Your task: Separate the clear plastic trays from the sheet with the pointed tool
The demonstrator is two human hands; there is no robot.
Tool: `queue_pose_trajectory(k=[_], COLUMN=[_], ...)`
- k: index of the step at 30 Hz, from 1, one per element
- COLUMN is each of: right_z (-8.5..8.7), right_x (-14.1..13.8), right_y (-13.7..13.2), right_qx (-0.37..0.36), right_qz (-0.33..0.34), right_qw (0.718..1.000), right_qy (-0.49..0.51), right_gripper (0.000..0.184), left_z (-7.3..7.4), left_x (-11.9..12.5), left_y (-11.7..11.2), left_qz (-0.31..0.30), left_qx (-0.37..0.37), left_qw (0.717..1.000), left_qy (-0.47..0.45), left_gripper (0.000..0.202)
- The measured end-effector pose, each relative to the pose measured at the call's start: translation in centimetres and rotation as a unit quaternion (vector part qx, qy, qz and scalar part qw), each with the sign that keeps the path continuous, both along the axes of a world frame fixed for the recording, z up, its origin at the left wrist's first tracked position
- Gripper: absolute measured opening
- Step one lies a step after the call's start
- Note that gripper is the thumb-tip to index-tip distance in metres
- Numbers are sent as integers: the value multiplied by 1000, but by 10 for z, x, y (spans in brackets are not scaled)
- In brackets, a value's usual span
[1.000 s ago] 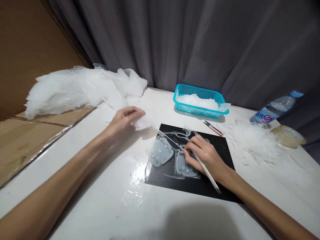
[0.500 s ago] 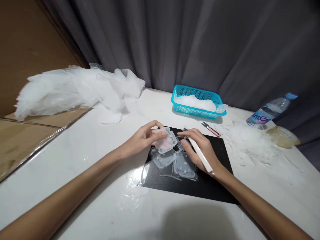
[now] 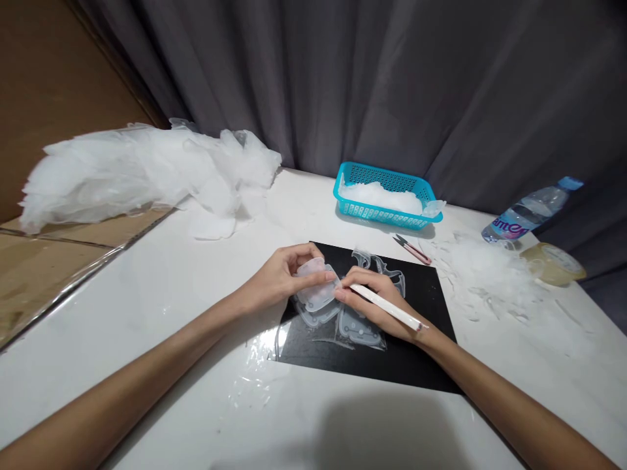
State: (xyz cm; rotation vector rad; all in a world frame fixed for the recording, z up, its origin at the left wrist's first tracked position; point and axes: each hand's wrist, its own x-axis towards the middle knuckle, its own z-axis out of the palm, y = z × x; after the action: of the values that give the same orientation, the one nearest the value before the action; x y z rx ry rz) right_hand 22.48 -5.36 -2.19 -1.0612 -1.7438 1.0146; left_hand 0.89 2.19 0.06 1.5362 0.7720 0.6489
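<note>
1. White tabletop [image 3: 191,398], glossy, spans the foreground; a rounded shadow [image 3: 386,424] lies on its near part, and a forearm enters from each lower corner.
2. Black mat [image 3: 416,359], set askew; its near edge leaves a broad strip of tabletop before it, while the right forearm crosses its near right corner.
3. Two grey-toned translucent moulded pieces, one [image 3: 360,328] lying on the mat below the right hand, the other [image 3: 309,318] partly covered by the held piece.
4. Left hand [image 3: 289,277], thumb and fingers closed on a translucent moulded piece [image 3: 318,297] above the mat's left part; a whitish flap [image 3: 311,265] shows at its far edge.
5. Right hand [image 3: 375,297], holding a slender white stick-like tool [image 3: 389,307] that slants back toward the wrist; its fingertips are at the piece's right edge, contact uncertain.
6. Clear curled offcuts [image 3: 392,274], on the mat just beyond the right hand, partly hidden by it.
7. Thread snips [image 3: 412,249], just past the mat's far edge; white scraps [image 3: 484,267] crowd the right side.
8. Turquoise basket [image 3: 386,215] holding white material; labelled bottle [image 3: 529,212] to its right. Tabletop extends between basket and mat.
9. White sheet pile [image 3: 142,170], far left, partly over cardboard [image 3: 59,267].
10. Grey curtain [image 3: 343,78], bounding the far edge.
</note>
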Motion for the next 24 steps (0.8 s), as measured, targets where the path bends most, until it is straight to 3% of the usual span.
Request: queue_pose_trajectory(k=[8,14,16,18,20,21,22,24], right_z=[-7,-8,-7,-7,-7,-9,-10,-14], right_x=[1,-1,0,4,11,14,17,20], right_y=[1,0,0,1,4,6,8,13], right_qx=[43,62,82,94,89,83,79,84], right_qz=[-51,-36,-37,-75,-132,-155,-173,-202], right_qw=[997,996,994,990,984,981,979,972], right_qy=[-35,-46,-62,-74,-76,-77,-80,-91], right_gripper=[15,12,12,14,16,17,17,16], left_z=[1,1,10,25,42,50,55,58], left_x=[-1,3,-4,-20,-40,-47,-52,-51], left_y=[-3,-9,-3,9,23,28,31,29], left_qz=[7,-48,-45,-5,106,123,111,31], left_qx=[-4,66,79,100,116,104,94,88], left_qw=[1000,990,986,982,973,973,978,987], left_qy=[-1,119,141,160,170,165,150,130], left_gripper=[37,32,34,33,32,30,27,25])
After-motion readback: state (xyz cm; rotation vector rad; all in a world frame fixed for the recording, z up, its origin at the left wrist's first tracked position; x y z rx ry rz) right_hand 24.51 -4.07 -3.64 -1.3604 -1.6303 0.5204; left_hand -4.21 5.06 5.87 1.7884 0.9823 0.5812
